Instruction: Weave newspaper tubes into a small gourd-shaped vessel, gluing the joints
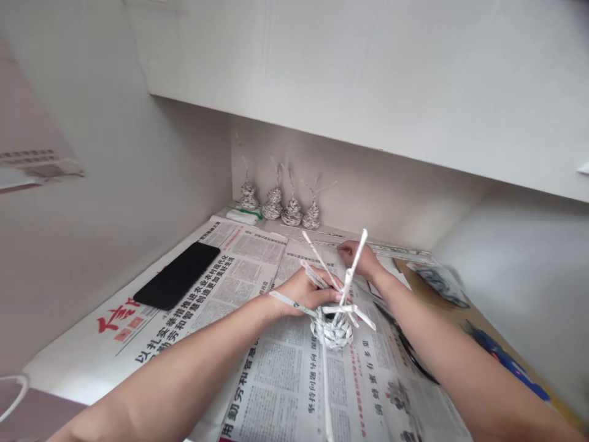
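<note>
A small round piece woven from rolled newspaper strips sits low over the newspaper, several loose strip ends sticking up and out of it. My left hand is closed on its upper left side, thumb and fingers pinching at the base of the strips. One long strip runs from the piece toward me. Farther back, my right hand is closed with curled fingers, close to thin rolled paper sticks lying along the back. Whatever its fingertips hold, if anything, is hidden.
Spread newspaper covers the desk. A black phone-like slab lies at left. Several finished-looking woven gourd shapes stand by the back wall. At right are a clear plastic bag, a blue tool and a dark curved object. A white overhang hangs above.
</note>
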A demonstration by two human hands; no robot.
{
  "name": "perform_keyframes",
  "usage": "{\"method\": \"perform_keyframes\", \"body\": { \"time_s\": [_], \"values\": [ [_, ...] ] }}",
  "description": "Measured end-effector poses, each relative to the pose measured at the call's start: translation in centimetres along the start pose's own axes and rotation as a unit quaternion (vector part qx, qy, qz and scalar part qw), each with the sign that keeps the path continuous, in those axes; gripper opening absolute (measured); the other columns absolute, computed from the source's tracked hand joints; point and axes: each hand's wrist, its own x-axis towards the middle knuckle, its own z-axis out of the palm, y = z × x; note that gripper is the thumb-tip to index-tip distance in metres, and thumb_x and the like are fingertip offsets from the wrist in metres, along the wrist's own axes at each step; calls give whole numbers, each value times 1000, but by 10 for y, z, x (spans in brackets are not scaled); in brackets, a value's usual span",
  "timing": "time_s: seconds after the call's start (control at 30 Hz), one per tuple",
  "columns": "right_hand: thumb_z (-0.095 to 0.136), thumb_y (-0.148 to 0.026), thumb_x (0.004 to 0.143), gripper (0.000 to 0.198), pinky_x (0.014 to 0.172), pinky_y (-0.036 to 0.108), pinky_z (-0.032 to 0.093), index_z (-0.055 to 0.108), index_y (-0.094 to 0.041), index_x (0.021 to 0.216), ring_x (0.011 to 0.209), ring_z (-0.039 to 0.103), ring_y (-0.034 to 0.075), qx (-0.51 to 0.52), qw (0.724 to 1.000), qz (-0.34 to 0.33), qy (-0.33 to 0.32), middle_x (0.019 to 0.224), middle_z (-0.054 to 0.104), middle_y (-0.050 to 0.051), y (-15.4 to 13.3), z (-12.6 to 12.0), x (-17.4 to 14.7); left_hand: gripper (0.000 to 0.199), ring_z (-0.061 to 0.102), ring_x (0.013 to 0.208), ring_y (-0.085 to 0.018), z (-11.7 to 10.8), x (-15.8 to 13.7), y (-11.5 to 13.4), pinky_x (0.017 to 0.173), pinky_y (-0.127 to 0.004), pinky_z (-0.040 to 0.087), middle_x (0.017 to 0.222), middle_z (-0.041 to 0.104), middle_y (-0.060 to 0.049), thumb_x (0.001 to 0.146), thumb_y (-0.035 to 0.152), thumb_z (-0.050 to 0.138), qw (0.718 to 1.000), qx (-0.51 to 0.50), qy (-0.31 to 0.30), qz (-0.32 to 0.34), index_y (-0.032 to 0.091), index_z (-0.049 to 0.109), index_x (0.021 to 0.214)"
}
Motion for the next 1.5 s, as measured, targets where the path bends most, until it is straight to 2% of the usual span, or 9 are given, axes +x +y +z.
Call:
{"method": "perform_keyframes", "body": {
  "time_s": [0.1,0.17,0.33,0.6,0.87,1.07,1.2,1.3,1.5],
  "values": [
    [58,-16,83,46,102,36,38,57,-12,128,122,52,30,-61,998,0,-8,131,59,17,4,15,25,29,68,77,-20,0,0,-1,73,-29,53,82,73,-12,77,39,72,1000,-12,-1,-3,10,75,82],
    [62,-14,81,56,103,37,38,50,-12,135,127,46,31,-94,995,3,-27,137,52,18,7,22,39,30,69,79,-21,0,-1,-2,76,-30,54,84,73,-13,78,39,71,1000,-7,-4,2,10,75,83],
    [58,-34,92,36,89,44,52,56,-17,124,107,60,23,-158,983,-10,-94,126,57,10,13,23,68,29,69,84,-22,-2,-2,-2,80,-31,54,88,74,-13,80,38,69,1000,11,-9,22,11,75,86],
    [58,-34,92,35,86,42,53,56,-17,122,103,61,22,-220,964,-42,-143,123,58,10,9,16,68,29,69,84,-23,-3,-1,-5,80,-32,54,88,74,-13,80,37,68,999,36,-6,26,10,76,88],
    [58,-34,92,35,85,42,53,56,-16,122,102,61,22,-216,966,-35,-136,122,59,10,16,-1,44,21,69,78,-21,-5,-2,4,74,-29,53,82,74,-11,78,31,70,1000,29,4,-5,11,75,84],
    [58,-15,86,39,80,33,46,55,-15,125,97,65,28,-188,975,-55,-101,106,70,16,14,-23,13,26,68,73,-20,-2,-3,6,69,-28,53,79,74,-11,76,35,71,999,28,-26,-8,11,76,84],
    [47,-5,86,43,90,30,41,54,-19,127,116,54,24,-166,980,-85,-64,121,64,12,3,-23,-15,28,68,73,-22,-2,-5,8,66,-29,54,83,75,-11,76,38,71,999,31,-29,-26,14,77,90],
    [52,-9,85,44,94,30,38,52,-17,129,121,48,24,-153,983,-94,-37,127,59,12,-1,-27,-44,24,67,69,-22,-7,-4,13,64,-31,54,76,74,-10,73,37,73,998,21,28,-42,14,76,83],
    [49,-26,90,23,91,32,39,68,-18,101,101,58,24,-133,988,-73,-4,102,69,10,18,-58,-129,23,64,63,-19,-30,2,13,60,-28,51,71,72,-6,67,36,78,977,48,208,7,15,75,76]
  ]
}}
